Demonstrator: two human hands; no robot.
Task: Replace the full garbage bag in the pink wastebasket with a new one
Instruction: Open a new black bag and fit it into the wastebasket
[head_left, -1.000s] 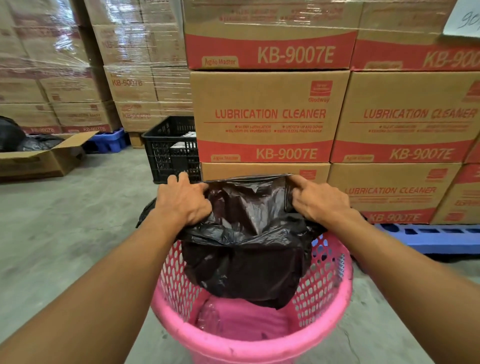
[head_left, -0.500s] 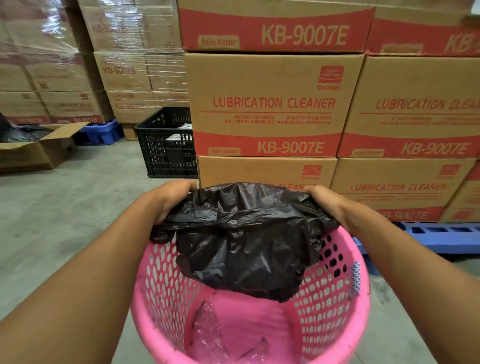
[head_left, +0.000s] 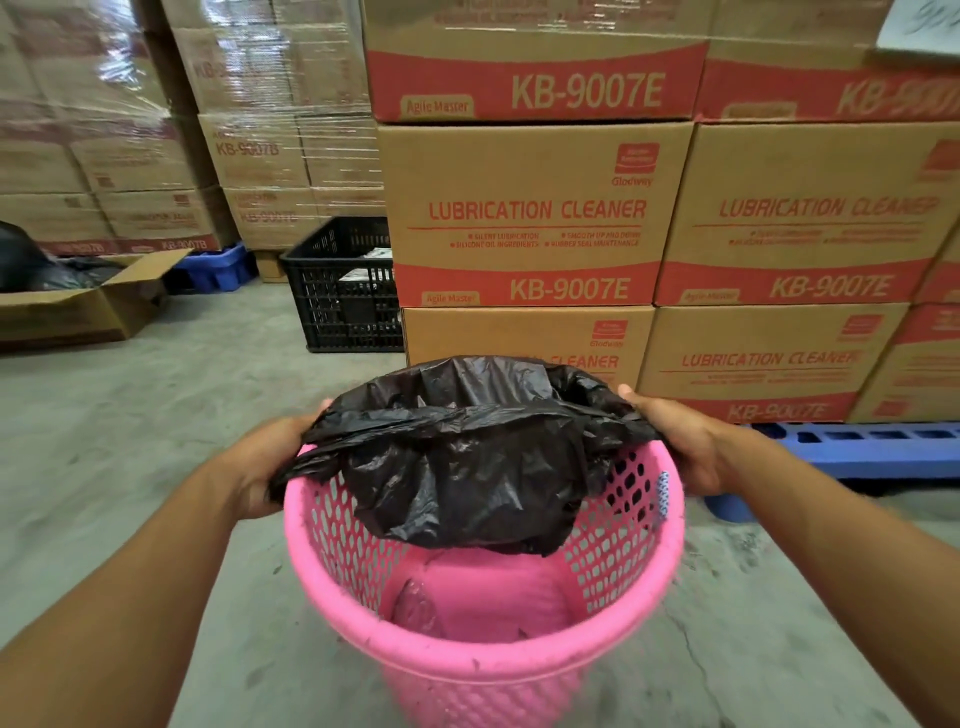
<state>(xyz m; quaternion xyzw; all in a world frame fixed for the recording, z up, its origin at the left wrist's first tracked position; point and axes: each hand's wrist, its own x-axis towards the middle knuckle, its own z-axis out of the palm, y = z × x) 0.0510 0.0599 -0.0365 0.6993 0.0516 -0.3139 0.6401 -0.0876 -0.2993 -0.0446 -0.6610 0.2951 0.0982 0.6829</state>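
Note:
The pink wastebasket (head_left: 467, 670) stands on the concrete floor right below me, its lattice wall and pink bottom showing. A new black garbage bag (head_left: 462, 467) hangs over its far half, mouth stretched wide. My left hand (head_left: 270, 462) grips the bag's left edge at the basket's left rim. My right hand (head_left: 680, 441) grips the bag's right edge at the right rim. The bag's lower end dangles inside the basket, above the bottom. A scrap of clear film lies on the basket's bottom.
Stacked cardboard cartons (head_left: 524, 213) on a blue pallet (head_left: 857, 447) stand close behind the basket. A black plastic crate (head_left: 343, 291) sits at their left. An open cardboard box (head_left: 78, 306) holding black bags lies at the far left on the floor.
Both hands have spread apart and come down from above the basket to its rim, pulling the bag's mouth open wider. The bag now reaches down over the far rim.

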